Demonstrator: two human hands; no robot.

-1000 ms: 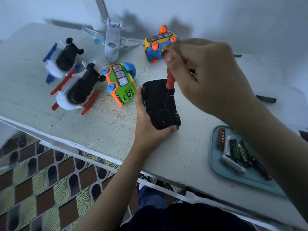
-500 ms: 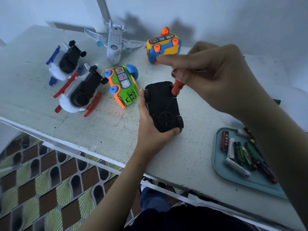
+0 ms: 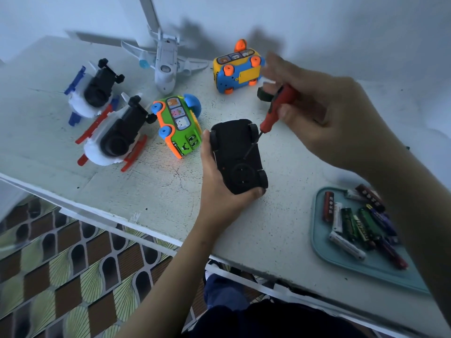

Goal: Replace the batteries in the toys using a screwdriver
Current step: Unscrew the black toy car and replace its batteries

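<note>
1. Black toy car (image 3: 238, 154): it lies upside down, wheels up, near the middle of the table (image 3: 268, 228), close to the front edge.
2. Left hand (image 3: 219, 191): it grasps the car. The thumb lies along the car's left side and the fingertips curl around its near end.
3. Right hand (image 3: 329, 118): it holds the red handle of the screwdriver (image 3: 275, 111), above and to the right of the car. The fingers are motion-blurred, so the exact grip cannot be told.
4. Screwdriver position: it is tilted, with the black end cap up and to the right. The thin shaft slants down to the left and the tip meets the car's underside near its centre.
5. Teal tray (image 3: 341, 254): it sits at the right front of the table and holds a loose pile of batteries (image 3: 349, 223).
6. Green toy bus (image 3: 180, 128): it lies on its side just left of the car.
7. Yellow-and-blue toy bus (image 3: 238, 71): it lies tipped over near the wall, orange wheels facing the camera.
8. White toy airplane (image 3: 166, 67): it rests at the back of the table.
9. Two black-and-white toys, one blue-trimmed (image 3: 95, 91) and one red-trimmed (image 3: 114, 140), lie side by side on the left.
</note>
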